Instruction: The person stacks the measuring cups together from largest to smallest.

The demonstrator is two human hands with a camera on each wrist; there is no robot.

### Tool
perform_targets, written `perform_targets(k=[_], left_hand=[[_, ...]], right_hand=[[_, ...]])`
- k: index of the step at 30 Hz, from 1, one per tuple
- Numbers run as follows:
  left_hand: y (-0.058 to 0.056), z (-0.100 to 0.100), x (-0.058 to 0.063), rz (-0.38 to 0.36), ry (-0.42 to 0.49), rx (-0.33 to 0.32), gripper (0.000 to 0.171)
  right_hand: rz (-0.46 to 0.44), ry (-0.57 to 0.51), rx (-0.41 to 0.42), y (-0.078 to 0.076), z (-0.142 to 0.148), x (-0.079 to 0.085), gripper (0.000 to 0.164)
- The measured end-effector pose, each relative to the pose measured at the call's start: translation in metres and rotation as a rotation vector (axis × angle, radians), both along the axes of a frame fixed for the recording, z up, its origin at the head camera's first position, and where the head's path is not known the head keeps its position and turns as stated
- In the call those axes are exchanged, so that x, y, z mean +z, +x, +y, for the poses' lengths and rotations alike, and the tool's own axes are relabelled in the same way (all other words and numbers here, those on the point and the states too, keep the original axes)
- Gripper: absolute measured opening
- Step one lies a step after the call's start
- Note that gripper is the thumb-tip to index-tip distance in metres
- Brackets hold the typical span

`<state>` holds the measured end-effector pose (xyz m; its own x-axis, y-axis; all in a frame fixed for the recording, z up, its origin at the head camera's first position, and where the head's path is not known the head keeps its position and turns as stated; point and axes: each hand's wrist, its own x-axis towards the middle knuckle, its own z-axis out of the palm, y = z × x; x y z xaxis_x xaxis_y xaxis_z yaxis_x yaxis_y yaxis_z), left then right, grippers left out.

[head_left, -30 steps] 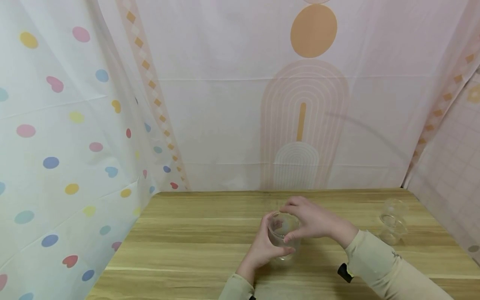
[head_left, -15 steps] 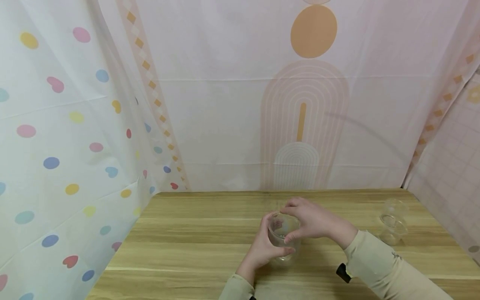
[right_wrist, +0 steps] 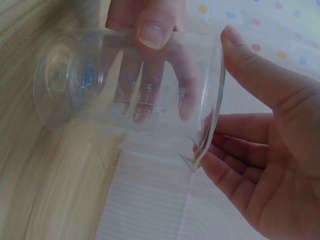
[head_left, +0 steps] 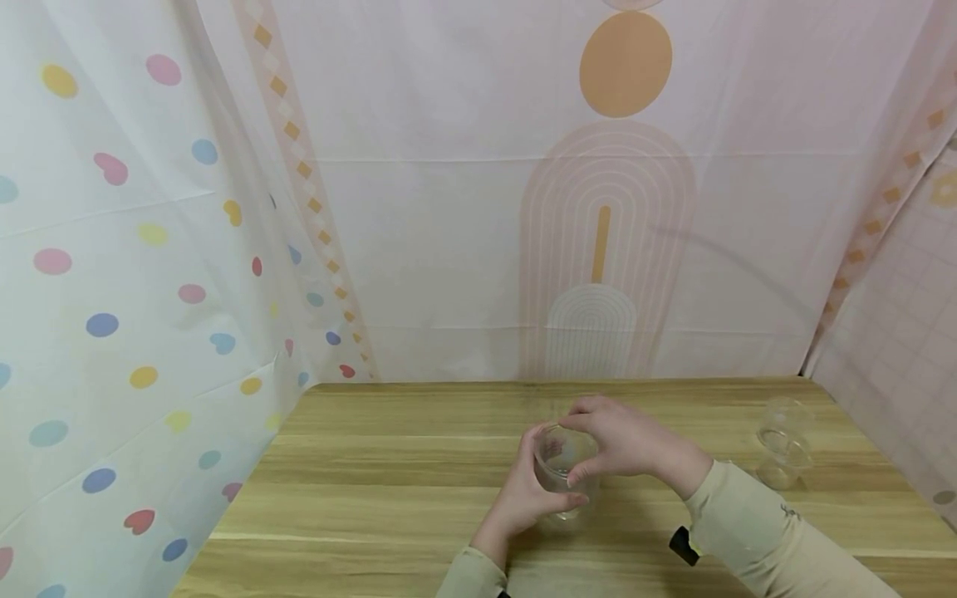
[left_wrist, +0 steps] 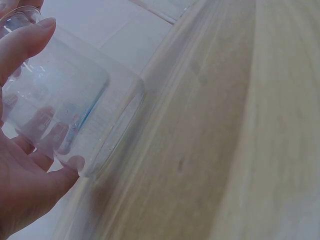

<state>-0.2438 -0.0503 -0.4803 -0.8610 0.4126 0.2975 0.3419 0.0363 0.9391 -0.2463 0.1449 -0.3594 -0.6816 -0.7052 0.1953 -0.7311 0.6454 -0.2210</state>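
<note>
Where the left hand (head_left: 523,486) curved round one clear graduated beaker (head_left: 564,457), its thumb and fingers spread wide over the wooden table (head_left: 374,490), we saw the beaker held mouth up, long axis near vertical, spout toward the patterned back curtain (head_left: 441,249). An inner ring showed low inside; we couldn't tell what it was. The right hand (head_left: 628,440) gripped the rim from above, thumb and fingers well parted across the mouth. Farther right we counted what looked like two clear vessels (head_left: 780,473), overlapping in view.
</note>
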Motion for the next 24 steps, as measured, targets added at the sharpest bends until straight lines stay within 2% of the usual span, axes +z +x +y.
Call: perform_targets(k=[17,24], left_hand=[[0.0003,0.0001,-0.0002,-0.016,-0.003,0.012,0.092],[0.0005,0.0001,-0.0002,-0.025,-0.051,0.039,0.094]], right_hand=[[-0.028,0.008,-0.034,0.0009,-0.0007,0.0004,0.069],[-0.019,0.011,-0.014,-0.0018,-0.0007,0.0001,0.072]])
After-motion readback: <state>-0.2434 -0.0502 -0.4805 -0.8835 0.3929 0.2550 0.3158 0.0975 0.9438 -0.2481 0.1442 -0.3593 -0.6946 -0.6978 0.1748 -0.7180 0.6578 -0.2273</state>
